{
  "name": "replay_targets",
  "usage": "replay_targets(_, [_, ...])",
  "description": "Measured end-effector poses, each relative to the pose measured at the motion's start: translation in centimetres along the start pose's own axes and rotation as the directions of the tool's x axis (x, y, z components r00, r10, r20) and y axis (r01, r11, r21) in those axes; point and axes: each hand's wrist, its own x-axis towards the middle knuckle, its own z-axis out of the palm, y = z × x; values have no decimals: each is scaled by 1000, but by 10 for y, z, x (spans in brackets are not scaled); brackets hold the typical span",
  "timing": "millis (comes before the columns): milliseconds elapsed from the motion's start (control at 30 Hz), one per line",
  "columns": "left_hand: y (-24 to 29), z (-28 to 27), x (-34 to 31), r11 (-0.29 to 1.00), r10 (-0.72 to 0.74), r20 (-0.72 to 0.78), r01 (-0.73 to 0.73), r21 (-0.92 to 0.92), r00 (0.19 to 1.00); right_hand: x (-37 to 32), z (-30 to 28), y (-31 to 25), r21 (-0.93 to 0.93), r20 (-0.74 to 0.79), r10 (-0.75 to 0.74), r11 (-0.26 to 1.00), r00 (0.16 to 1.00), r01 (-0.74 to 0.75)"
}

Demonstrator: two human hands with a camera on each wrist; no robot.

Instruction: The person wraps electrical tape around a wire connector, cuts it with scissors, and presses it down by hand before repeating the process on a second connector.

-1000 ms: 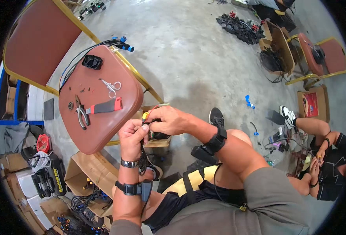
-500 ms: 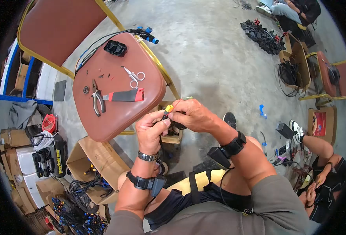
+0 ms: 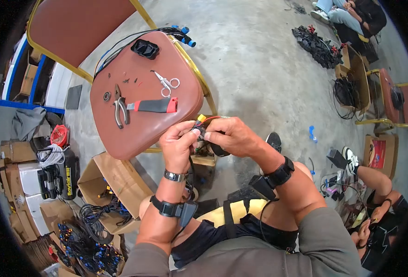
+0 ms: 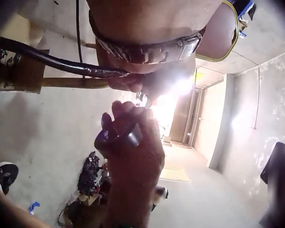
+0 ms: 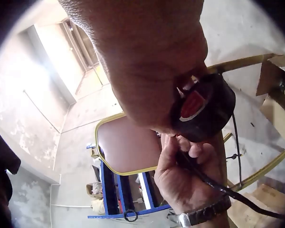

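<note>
1. Since the earlier head-view frames, the yellow plastic connector (image 3: 201, 118) had come clear above the fingertips. It had sat between the two thumbs; now thin red wire arced from it toward the right hand (image 3: 234, 136).
2. That connector ended a thick black cable (image 5: 213, 183), held in front of the person's lap, just below the front edge of the chair seat.
3. My reading was that the cable end had been turned and fed along, so work on the joint was mid-way, not finished.
4. The left hand (image 3: 178, 141) had its fingers curled tightly round the cable, pinching it just below the connector.
5. The right hand kept a roll of black electrical tape (image 5: 204, 111) tucked under its curled fingers, its fingertips meeting the left's at the cable.
6. Beyond them, the red-brown padded chair seat (image 3: 139, 129) carried steel pliers (image 3: 120, 108), small silver scissors (image 3: 167, 83) and a black plastic housing (image 3: 145, 48).
7. Open cardboard boxes (image 3: 116, 184) of dark cables stood on the concrete floor below.
</note>
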Motion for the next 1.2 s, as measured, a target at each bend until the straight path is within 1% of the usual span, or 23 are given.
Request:
replay_targets(100, [-1, -1, 5, 1000, -22, 116, 22, 5, 993, -2, -5, 1, 79, 2, 15, 997, 1000, -15])
replay_targets(167, [-2, -6, 8, 999, -48, 169, 47, 8, 984, -5, -10, -4, 166, 73, 150, 973, 986, -161])
replay_targets(200, [-2, -8, 9, 997, -76, 222, 74, 16, 972, -6, -11, -4, 163, 78, 152, 973, 985, -164])
replay_targets(267, [-1, -9, 8, 995, -99, 233, 99, 12, 967, -6, -11, -5, 213, 117, 209, 950, 971, -230])
replay_targets(400, [4, -9, 9, 985, -145, 266, 165, -56, 953, -7, -12, -7, 193, 121, 231, 949, 966, -251])
replay_targets(467, [5, -11, 9, 989, -133, 285, 144, -18, 949, -6, -15, -9, 191, 150, 321, 919, 935, -346])
replay_targets(500, [5, -11, 10, 992, -122, 303, 123, 19, 945, -6, -15, -8, 189, 148, 320, 920, 936, -344])
replay_targets(533, [5, -9, 9, 993, -120, 304, 121, 16, 945, -6, -13, -6, 247, 133, 256, 927, 958, -282])
replay_targets(567, [6, -7, 8, 993, -103, 291, 80, 88, 951, -6, -12, -5, 304, 116, 192, 927, 975, -219])
replay_targets(600, [7, -5, 6, 986, -85, 279, 41, 160, 956, -6, -12, -5, 302, 116, 194, 927, 974, -221])
replay_targets(633, [6, -3, 5, 987, -85, 279, 42, 158, 956, -6, -12, -5, 270, 115, 214, 933, 970, -238])
replay_targets(700, [4, 0, 2, 948, -11, 252, -70, 310, 968, -6, -12, -5, 236, 114, 236, 937, 965, -257])
replay_targets(733, [5, 1, 2, 949, -10, 251, -70, 308, 968, -5, -11, -3, 238, 101, 235, 938, 967, -253])
replay_targets(767, [6, 3, 3, 848, 167, 308, -296, 439, 937, -5, -10, -1, 239, 87, 233, 939, 968, -248])
replay_targets(800, [7, 5, 3, 680, 323, 388, -497, 538, 863, -5, -8, 1, 235, 87, 233, 940, 968, -248])
replay_targets(833, [9, 7, 2, 589, 370, 415, -555, 587, 831, -5, -7, 4, 313, 85, 255, 911, 963, -269])
replay_targets(867, [7, 8, 2, 592, 374, 412, -556, 584, 831, -6, -5, 5, 389, 87, 278, 875, 957, -289])
replay_targets(933, [3, 10, 2, 501, 428, 410, -589, 635, 806, -5, -3, 8, 421, 89, 277, 860, 957, -288])
replay_targets(967, [2, 11, 2, 503, 432, 401, -585, 636, 808, -5, -2, 8, 459, 88, 275, 842, 957, -284])
replay_targets(1033, [2, 10, 4, 422, 467, 429, -621, 660, 773, -5, -2, 7, 454, 82, 284, 843, 955, -290])
replay_targets(1100, [1, 10, 6, 399, 485, 424, -625, 671, 765, -5, 0, 7, 449, 80, 292, 843, 953, -296])
replay_targets(1167, [0, 10, 6, 377, 501, 421, -629, 680, 756, -5, 1, 8, 475, -11, 320, 835, 947, -277])
replay_targets(1200, [0, 10, 6, 384, 492, 421, -624, 681, 762, -4, -1, 4, 470, -2, 320, 837, 947, -282])
